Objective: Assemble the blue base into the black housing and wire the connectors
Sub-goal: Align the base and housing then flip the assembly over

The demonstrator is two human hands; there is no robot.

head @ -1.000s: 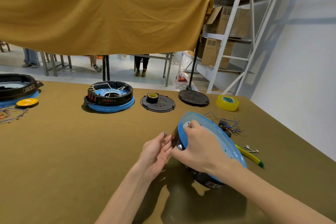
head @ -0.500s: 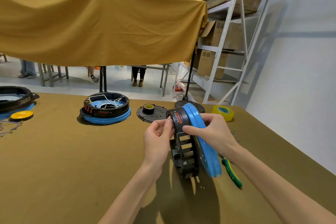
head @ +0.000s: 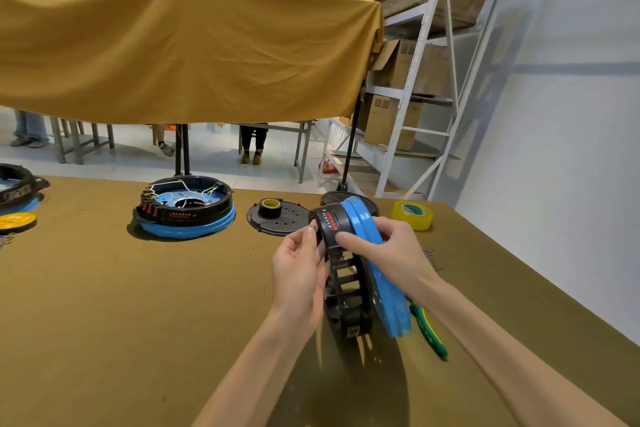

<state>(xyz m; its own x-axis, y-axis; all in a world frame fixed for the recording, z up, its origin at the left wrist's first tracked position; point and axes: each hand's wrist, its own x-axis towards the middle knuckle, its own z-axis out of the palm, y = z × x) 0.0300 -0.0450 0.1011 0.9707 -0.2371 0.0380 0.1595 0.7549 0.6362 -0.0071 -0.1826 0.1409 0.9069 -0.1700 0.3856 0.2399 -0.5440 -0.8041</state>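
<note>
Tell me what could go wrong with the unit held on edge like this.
1. The black housing and blue base stand on edge, steadied only by the left hand and right hand; a loosened grip could tip them.
2. They might roll onto the green-handled pliers just beside them.

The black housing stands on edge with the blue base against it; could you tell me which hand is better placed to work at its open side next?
Left, probably. The left hand is already at the black housing's open side, while the right hand grips the blue base, steadying both.
</note>
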